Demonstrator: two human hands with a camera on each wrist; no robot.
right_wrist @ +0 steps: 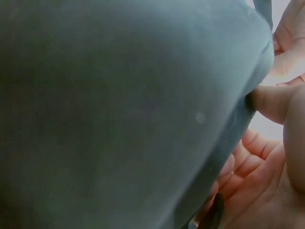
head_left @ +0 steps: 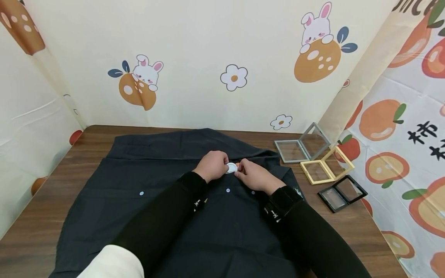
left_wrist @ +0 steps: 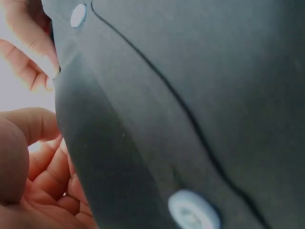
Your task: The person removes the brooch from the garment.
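Note:
A dark button-up shirt (head_left: 167, 185) lies spread over the table, small pale buttons along it. My left hand (head_left: 213, 166) pinches the shirt's fabric between thumb and fingers near the middle of its far part. Close beside it, my right hand (head_left: 255, 175) pinches the cloth too. Between the hands shows a small white piece with a bit of orange (head_left: 232, 167). In the left wrist view, the left thumb (left_wrist: 35, 124) presses the cloth's edge near a button (left_wrist: 193, 210). In the right wrist view, the right thumb (right_wrist: 271, 102) lies on the fabric's edge, fingers behind it.
To the right of the shirt stand three opened hinged frames: a grey one (head_left: 293, 151), a yellow one (head_left: 318, 172) and a black one (head_left: 335, 199). Printed cloth walls (head_left: 194, 96) enclose the wooden table (head_left: 38, 239) at the back and both sides.

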